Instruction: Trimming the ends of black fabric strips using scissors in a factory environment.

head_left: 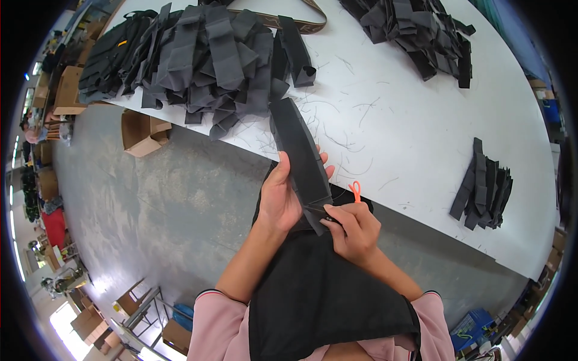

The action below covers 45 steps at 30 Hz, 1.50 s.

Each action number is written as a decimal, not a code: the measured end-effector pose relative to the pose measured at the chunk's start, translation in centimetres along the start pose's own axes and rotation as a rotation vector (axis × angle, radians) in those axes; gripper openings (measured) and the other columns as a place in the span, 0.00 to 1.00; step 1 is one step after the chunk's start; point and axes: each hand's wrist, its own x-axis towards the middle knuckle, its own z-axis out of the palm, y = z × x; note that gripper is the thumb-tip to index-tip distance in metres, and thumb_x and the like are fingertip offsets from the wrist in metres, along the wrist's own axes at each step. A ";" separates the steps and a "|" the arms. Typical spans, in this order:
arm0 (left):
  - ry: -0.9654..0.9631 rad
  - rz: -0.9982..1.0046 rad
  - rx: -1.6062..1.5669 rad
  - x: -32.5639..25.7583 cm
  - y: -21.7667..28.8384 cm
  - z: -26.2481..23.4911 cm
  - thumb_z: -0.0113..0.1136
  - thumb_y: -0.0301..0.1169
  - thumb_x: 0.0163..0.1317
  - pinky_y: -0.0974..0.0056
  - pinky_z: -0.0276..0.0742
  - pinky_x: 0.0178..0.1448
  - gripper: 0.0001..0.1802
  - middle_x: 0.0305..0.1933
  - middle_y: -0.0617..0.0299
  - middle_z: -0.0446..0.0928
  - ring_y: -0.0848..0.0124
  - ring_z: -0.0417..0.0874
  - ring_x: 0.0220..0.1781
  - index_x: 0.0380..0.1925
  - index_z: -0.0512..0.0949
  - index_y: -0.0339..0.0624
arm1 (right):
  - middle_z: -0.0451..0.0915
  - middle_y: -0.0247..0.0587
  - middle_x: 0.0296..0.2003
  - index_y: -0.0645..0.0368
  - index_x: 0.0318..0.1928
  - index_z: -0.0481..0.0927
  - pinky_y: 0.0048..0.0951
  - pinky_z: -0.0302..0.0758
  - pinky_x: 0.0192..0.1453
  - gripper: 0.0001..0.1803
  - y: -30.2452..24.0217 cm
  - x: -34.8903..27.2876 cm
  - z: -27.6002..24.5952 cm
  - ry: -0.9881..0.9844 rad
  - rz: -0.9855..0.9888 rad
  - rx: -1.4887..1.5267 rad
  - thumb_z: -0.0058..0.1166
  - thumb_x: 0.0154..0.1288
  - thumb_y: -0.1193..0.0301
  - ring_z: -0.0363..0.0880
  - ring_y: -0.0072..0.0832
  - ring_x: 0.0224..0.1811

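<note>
We hold a long black fabric strap piece (299, 157) out over the near edge of the white table (421, 150), its far end resting toward the table and its near end down at our lap. Our left hand (280, 198) wraps around its left edge, thumb on top and fingers curled beneath, grasping it mid-length. Our right hand (356, 228) is closed around a small orange-handled snipping tool (355, 191), its tip pressed right at the strap's lower corner. The blade itself is hidden by the fingers, so we cannot tell how it meets the cloth. We judge the main risk to be a cut into the fabric or stitching rather than a loose thread, since the tip sits so tight to the corner. Our left thumb also lies close to the tool, and a slip could nick it. Beyond, a large heap of grey and black pieces (205, 60) crowds the table edge, a small stack (484, 192) lies to the right, and another pile (421, 33) sits further off; the strap could sweep pieces off the table.
</note>
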 end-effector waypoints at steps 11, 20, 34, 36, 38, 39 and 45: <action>-0.038 0.021 0.042 -0.3 0.2 0.3 0.39 0.47 0.70 0.50 0.66 0.67 0.30 0.60 0.51 0.67 0.59 0.70 0.60 0.60 0.60 0.31 | 0.73 0.37 0.25 0.61 0.37 0.80 0.25 0.70 0.25 0.15 0.5 -0.1 -0.2 -0.070 0.079 0.034 0.64 0.44 0.81 0.73 0.28 0.23; 0.046 0.051 0.284 -0.8 0.6 0.0 0.44 0.46 0.68 0.57 0.70 0.62 0.29 0.59 0.51 0.70 0.63 0.74 0.56 0.58 0.64 0.31 | 0.70 0.40 0.27 0.60 0.38 0.79 0.26 0.69 0.23 0.15 1.7 1.1 -0.5 -0.047 0.234 0.083 0.63 0.46 0.81 0.72 0.31 0.21; 0.011 0.008 0.149 -1.2 0.4 0.5 0.45 0.42 0.69 0.60 0.76 0.55 0.25 0.56 0.46 0.72 0.64 0.77 0.51 0.55 0.66 0.30 | 0.68 0.38 0.30 0.62 0.36 0.77 0.22 0.68 0.28 0.12 2.4 2.7 -1.9 -0.130 0.497 0.351 0.62 0.49 0.80 0.70 0.25 0.25; 0.003 -0.038 0.125 -1.2 0.5 0.3 0.44 0.41 0.70 0.60 0.78 0.54 0.25 0.56 0.45 0.71 0.64 0.78 0.50 0.55 0.66 0.29 | 0.68 0.38 0.30 0.62 0.37 0.78 0.22 0.68 0.29 0.12 2.7 2.6 -2.0 -0.163 0.483 0.349 0.62 0.48 0.80 0.69 0.25 0.26; 0.028 -0.058 0.146 -1.2 0.5 0.2 0.43 0.43 0.70 0.59 0.77 0.54 0.26 0.52 0.47 0.74 0.63 0.79 0.48 0.55 0.66 0.28 | 0.68 0.37 0.29 0.61 0.37 0.78 0.23 0.68 0.29 0.13 2.9 2.6 -1.9 -0.139 0.416 0.314 0.62 0.48 0.80 0.70 0.26 0.25; 0.054 -0.077 0.167 -1.2 0.5 0.1 0.43 0.45 0.70 0.59 0.77 0.54 0.28 0.47 0.48 0.77 0.62 0.80 0.46 0.56 0.65 0.27 | 0.69 0.37 0.29 0.61 0.37 0.78 0.24 0.68 0.28 0.13 3.0 2.6 -1.9 -0.117 0.347 0.279 0.62 0.48 0.80 0.70 0.27 0.24; 0.073 -0.072 0.219 -1.3 0.4 0.3 0.42 0.45 0.70 0.59 0.78 0.52 0.28 0.46 0.49 0.77 0.62 0.81 0.47 0.55 0.66 0.27 | 0.70 0.35 0.25 0.58 0.34 0.79 0.28 0.69 0.25 0.12 3.1 2.5 -2.0 -0.101 0.144 0.049 0.63 0.46 0.79 0.71 0.31 0.22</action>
